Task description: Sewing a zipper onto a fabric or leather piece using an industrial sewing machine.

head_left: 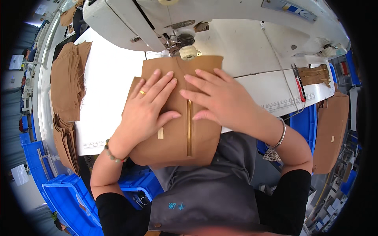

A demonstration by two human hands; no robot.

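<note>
- Brown cloth panel [169,149], gold metal zip [189,135] already set in; on white worktop [104,59], top edge at white sewing machine [236,11].
- Stitching left there: you can't quite tell; cream ridged knob [188,52] obstructs.
- Your left hand [147,104], right hand [220,98]: flat, fingers spread on panel, gripping nothing.
- Left: stacked brown cloth pieces [67,82].
- Right: red-handled scissors [302,90].

Decent gap over the white tabletop [103,86] between the left hand [146,105] and the brown fabric stack [66,82], but the sewing machine [226,8] totally blocks the far side.
</note>
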